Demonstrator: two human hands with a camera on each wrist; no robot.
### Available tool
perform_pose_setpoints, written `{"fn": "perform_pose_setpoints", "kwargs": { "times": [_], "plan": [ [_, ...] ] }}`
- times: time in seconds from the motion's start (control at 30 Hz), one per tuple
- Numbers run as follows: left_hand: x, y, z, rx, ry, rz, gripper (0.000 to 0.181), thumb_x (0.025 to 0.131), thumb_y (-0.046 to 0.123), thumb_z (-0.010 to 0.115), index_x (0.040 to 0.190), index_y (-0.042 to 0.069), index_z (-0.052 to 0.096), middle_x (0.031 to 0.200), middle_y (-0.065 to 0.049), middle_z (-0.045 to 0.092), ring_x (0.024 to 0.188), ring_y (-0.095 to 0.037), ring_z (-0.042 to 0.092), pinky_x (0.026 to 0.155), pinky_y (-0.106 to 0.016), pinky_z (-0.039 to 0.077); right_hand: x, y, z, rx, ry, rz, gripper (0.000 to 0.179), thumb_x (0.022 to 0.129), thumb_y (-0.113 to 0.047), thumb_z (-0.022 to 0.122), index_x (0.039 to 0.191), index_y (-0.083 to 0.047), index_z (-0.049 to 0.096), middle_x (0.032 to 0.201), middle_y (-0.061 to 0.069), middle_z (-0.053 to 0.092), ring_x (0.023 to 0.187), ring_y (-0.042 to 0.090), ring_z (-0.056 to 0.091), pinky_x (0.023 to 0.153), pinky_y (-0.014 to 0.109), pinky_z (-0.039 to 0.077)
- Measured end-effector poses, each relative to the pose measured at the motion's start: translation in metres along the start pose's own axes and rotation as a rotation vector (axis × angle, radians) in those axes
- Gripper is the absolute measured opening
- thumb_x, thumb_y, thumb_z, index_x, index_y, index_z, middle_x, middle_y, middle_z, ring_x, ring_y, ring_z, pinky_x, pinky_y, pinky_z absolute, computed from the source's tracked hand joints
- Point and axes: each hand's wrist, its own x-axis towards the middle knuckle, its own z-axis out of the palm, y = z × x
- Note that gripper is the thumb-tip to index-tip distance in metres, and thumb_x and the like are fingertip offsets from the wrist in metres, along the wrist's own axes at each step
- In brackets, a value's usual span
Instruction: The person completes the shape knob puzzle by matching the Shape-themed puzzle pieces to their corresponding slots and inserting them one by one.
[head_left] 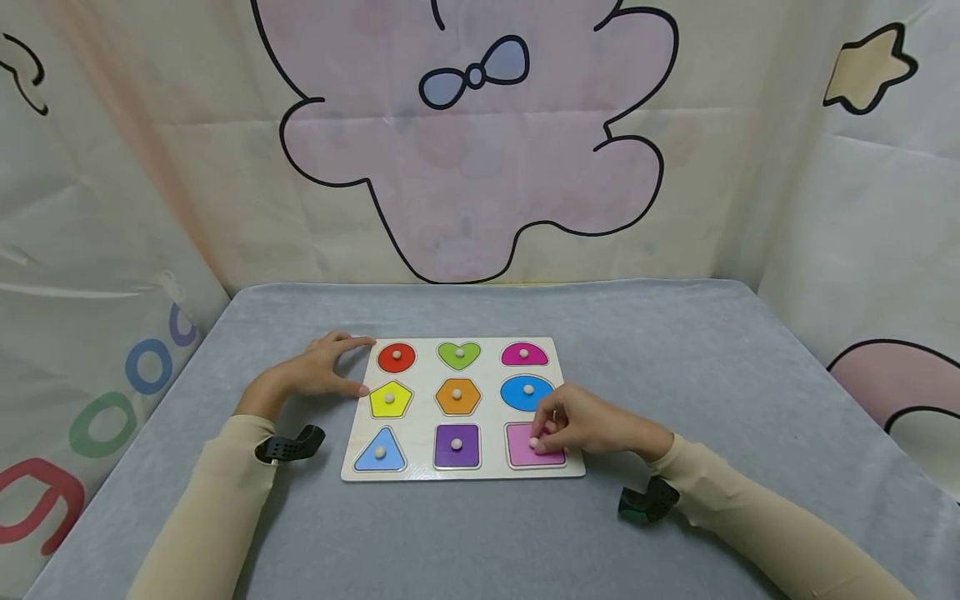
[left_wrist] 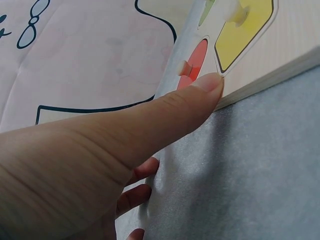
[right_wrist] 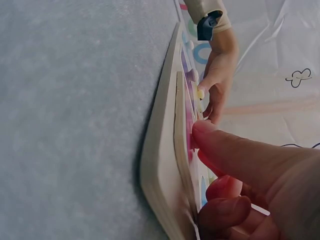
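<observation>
A white wooden knob puzzle board (head_left: 420, 450) lies on the table with colored shape pieces in it. My right hand (head_left: 588, 421) pinches the small knob of the pink square piece (head_left: 517, 433) at the board's near right corner. In the right wrist view, the edge of this pink piece (right_wrist: 181, 120) stands proud of the board's surface. My left hand (head_left: 311, 371) is spread at the board's left side. Its thumb (left_wrist: 205, 85) touches the edge beside the yellow pentagon (head_left: 390, 400), and its index finger reaches the far left corner.
Around the pink piece sit the purple square (head_left: 468, 454), blue oval (head_left: 517, 400) and orange hexagon (head_left: 450, 404). The blue triangle (head_left: 375, 461), red oval (head_left: 405, 362), green heart (head_left: 465, 360) and magenta half circle (head_left: 525, 358) fill other spots. Grey cloth covers the table (head_left: 420, 542).
</observation>
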Motion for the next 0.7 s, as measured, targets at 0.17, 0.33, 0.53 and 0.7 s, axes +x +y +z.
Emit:
{"fn": "perform_pose_setpoints", "kwargs": {
  "times": [0.17,0.33,0.53,0.7],
  "plan": [
    [0.0001,0.0000,0.0002,-0.004,-0.001,0.001,0.092,0.081,0.046,0.081,0.157,0.022,0.036,0.162,-0.026,0.021,0.144,-0.052,0.019,0.110,-0.075,0.032,0.0004,0.0005,0.0009,0.001,0.002,0.003,0.006,0.086,-0.015,0.081,0.086,-0.010,0.077,0.065,-0.006,0.051,0.062,0.004,0.048,0.055,0.015,0.037],
    [-0.0002,-0.0001,0.0000,-0.005,-0.001,0.007,0.092,0.081,0.046,0.081,0.157,0.021,0.036,0.162,-0.027,0.021,0.144,-0.052,0.019,0.110,-0.075,0.032,0.0004,0.0002,0.0008,0.010,0.008,0.017,0.007,0.086,-0.016,0.081,0.086,-0.010,0.077,0.065,-0.005,0.051,0.062,0.005,0.048,0.055,0.015,0.037],
    [-0.0003,0.0001,-0.0003,-0.006,-0.003,0.010,0.092,0.081,0.046,0.081,0.157,0.022,0.036,0.162,-0.026,0.021,0.144,-0.052,0.019,0.110,-0.075,0.032,0.0006,0.0006,0.0009,0.014,0.016,0.013,0.009,0.086,-0.015,0.081,0.086,-0.007,0.077,0.065,-0.003,0.052,0.062,0.005,0.048,0.054,0.015,0.038],
    [-0.0006,0.0002,-0.0009,-0.011,-0.006,0.009,0.092,0.081,0.046,0.081,0.157,0.021,0.036,0.162,-0.027,0.021,0.144,-0.052,0.019,0.111,-0.075,0.032,0.0003,-0.0006,0.0016,0.015,0.017,0.024,0.010,0.086,-0.015,0.081,0.085,-0.006,0.076,0.065,-0.003,0.052,0.063,0.006,0.049,0.054,0.015,0.038]
  ]
}}
